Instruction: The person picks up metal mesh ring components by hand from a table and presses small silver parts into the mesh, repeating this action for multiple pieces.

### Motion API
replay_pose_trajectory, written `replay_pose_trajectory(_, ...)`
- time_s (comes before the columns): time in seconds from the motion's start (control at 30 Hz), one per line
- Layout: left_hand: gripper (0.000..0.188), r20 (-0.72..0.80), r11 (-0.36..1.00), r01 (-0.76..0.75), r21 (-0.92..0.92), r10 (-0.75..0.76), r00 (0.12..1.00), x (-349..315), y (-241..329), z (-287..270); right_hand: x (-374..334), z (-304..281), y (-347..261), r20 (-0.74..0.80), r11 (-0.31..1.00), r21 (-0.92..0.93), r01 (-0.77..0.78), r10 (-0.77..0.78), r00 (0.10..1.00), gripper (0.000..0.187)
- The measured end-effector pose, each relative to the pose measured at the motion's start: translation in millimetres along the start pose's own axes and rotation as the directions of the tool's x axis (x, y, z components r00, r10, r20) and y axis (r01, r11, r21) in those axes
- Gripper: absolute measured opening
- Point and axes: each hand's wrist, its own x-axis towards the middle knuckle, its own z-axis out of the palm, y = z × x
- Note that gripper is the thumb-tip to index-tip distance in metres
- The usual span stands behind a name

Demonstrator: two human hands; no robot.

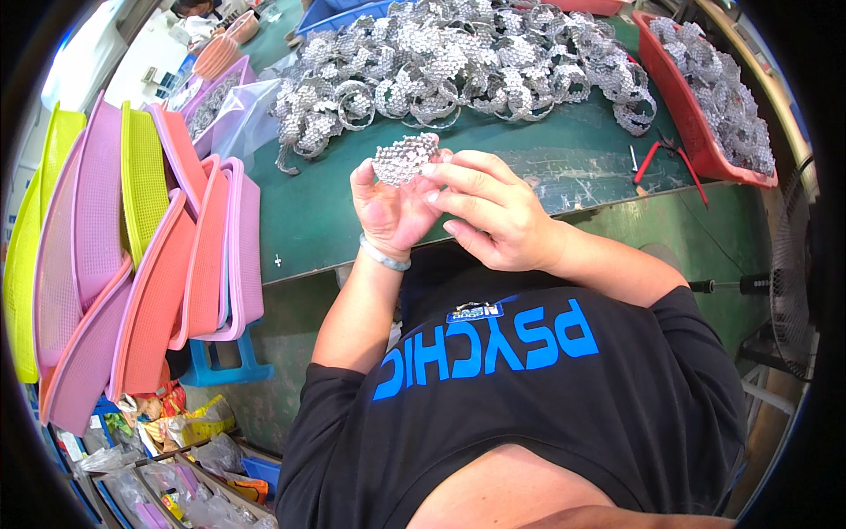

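Observation:
My left hand (389, 216), palm up with a pale bracelet at its wrist, holds a small silver honeycomb-textured metal piece (402, 160) above the near edge of the green table. Its thumb is on the left of the piece, and its other fingers are partly hidden behind it. From the right comes my right hand (498, 212), its index fingertip at the piece's right edge. The thumb of that hand is held apart from its fingers, with nothing gripped between them. Beyond both hands lies a large heap of similar curled silver strips (441, 66).
A red tray (753, 172) of silver pieces stands at the right, near red-handled pliers (648, 163). Stacked plastic baskets (159, 229) lean at the left above a blue stool (225, 361). A black fan (793, 264) is far right. Another person (198, 9) appears at upper left.

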Motion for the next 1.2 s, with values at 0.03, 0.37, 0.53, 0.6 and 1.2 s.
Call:
replay_pose_trajectory(0.03,0.07,0.004,1.0,0.005,-0.003,-0.005,1.0,0,0,1,0,0,0,0.002,1.0,-0.002,0.0,0.0,1.0,0.028)
replay_pose_trajectory(0.37,0.072,-0.086,0.998,0.014,0.067,-0.008,0.996,-2,5,-3,0,0,0,0.001,1.0,-0.007,-0.008,0.008,1.0,0.028)
replay_pose_trajectory(0.53,0.062,-0.217,0.977,-0.047,0.208,0.093,0.972,-1,-1,10,-3,1,4,-0.021,1.0,0.003,-0.022,0.022,1.0,0.028)
replay_pose_trajectory(0.6,0.059,-0.206,0.963,-0.06,0.261,0.116,0.972,0,-1,11,-3,0,4,-0.025,0.999,0.018,-0.037,0.037,0.999,0.027)
replay_pose_trajectory(1.2,0.045,-0.078,0.694,-0.191,0.694,0.336,0.939,-5,0,19,4,0,13,0.176,0.36,0.777,-0.517,0.664,0.727,0.021)
